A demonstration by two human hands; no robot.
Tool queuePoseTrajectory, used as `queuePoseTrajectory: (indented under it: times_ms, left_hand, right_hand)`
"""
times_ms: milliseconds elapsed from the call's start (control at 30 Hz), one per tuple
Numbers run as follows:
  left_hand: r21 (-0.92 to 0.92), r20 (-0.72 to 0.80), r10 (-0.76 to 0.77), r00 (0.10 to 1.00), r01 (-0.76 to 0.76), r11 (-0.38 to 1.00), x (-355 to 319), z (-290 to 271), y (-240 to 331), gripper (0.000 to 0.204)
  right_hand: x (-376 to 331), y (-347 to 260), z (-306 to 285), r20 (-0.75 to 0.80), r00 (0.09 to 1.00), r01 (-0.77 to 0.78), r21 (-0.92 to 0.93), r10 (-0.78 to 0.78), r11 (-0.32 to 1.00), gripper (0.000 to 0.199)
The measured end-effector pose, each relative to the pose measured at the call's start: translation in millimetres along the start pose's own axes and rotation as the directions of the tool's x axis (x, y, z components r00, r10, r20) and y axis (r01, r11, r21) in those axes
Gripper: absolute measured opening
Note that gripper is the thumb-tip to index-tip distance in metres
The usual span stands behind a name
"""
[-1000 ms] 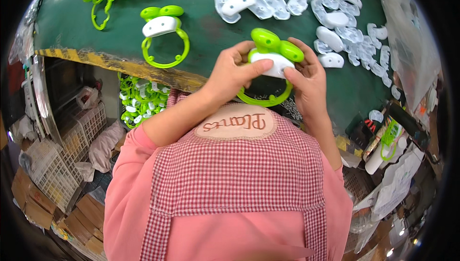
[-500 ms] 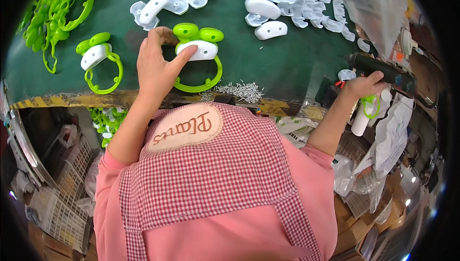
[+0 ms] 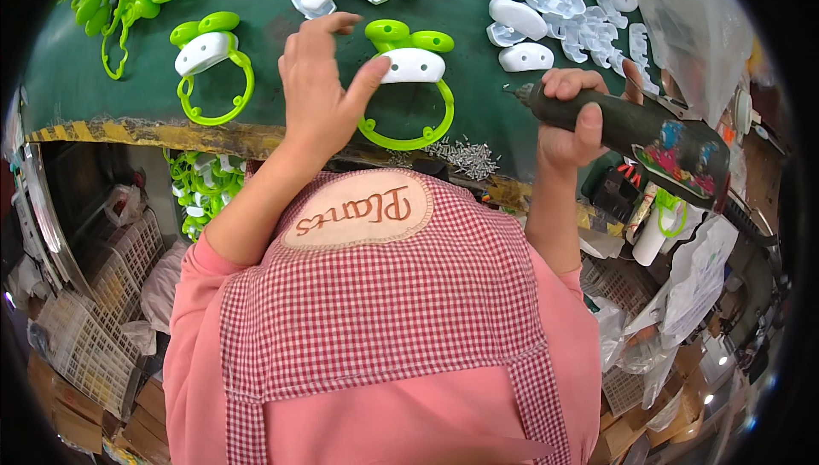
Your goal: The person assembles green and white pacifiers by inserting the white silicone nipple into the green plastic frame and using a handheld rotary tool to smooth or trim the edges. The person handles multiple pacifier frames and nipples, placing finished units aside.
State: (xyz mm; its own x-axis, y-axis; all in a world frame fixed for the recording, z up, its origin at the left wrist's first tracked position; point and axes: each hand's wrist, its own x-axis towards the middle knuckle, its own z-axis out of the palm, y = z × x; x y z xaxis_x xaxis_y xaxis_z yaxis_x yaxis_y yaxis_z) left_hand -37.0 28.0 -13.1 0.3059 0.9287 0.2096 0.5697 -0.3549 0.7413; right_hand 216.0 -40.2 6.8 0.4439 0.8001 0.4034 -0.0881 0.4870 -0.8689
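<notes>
My right hand (image 3: 576, 119) grips a dark electric screwdriver (image 3: 627, 128), its narrow tip pointing left over the green table. A tiny pale speck shows at that tip, too small to name. My left hand (image 3: 328, 85) is open, thumb and forefinger apart, beside a bright green plastic ring piece (image 3: 445, 119). Its thumb tip rests at the left end of the white two-holed cover (image 3: 411, 66) on that piece. Two round green knobs rise behind the cover. Farther left lies a similar green ring (image 3: 247, 90) with its own white cover (image 3: 202, 54).
Small silver screws (image 3: 469, 158) lie in a heap near the table's worn edge (image 3: 145, 130). White plastic covers (image 3: 516, 17) spread across the back. Green parts (image 3: 128, 0) pile at far left. A clear plastic bag (image 3: 674, 21) stands at right. Below are plastic crates (image 3: 85, 354).
My right hand has lifted the screwdriver from the right side and brought it left over the table. My left hand has opened somewhat around the green piece. The whole view has shifted.
</notes>
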Motion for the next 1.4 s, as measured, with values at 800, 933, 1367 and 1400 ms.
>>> queuePoseTrajectory:
  times_ms: [800, 933, 1367, 1400]
  left_hand:
    - [0.155, 0.057, 0.513, 0.857, -0.515, 0.843, -1.3, 8.3, 26.5, 0.021]
    - [0.133, 0.016, 0.392, 0.92, -0.391, 0.911, 7.9, 0.5, 26.5, 0.03]
    - [-0.105, 0.068, 0.272, 0.96, -0.264, 0.959, 13.5, 15.8, -0.9, 0.033]
    - [-0.106, 0.066, 0.272, 0.96, -0.264, 0.959, 12.5, 15.7, -1.5, 0.033]
  right_hand:
    - [7.9, -55.0, 92.4, 0.315, 0.937, -0.124, -0.11, 0.153, 0.986, 0.09]
    - [11.3, -43.6, 98.2, 0.308, 0.946, -0.063, -0.117, 0.096, 0.991, 0.091]
    - [17.4, 3.0, 97.2, 0.54, 0.841, -0.075, 0.028, 0.048, 0.997, 0.055]
    - [17.9, 5.0, 92.6, 0.573, 0.818, -0.054, -0.015, 0.053, 0.998, 0.06]
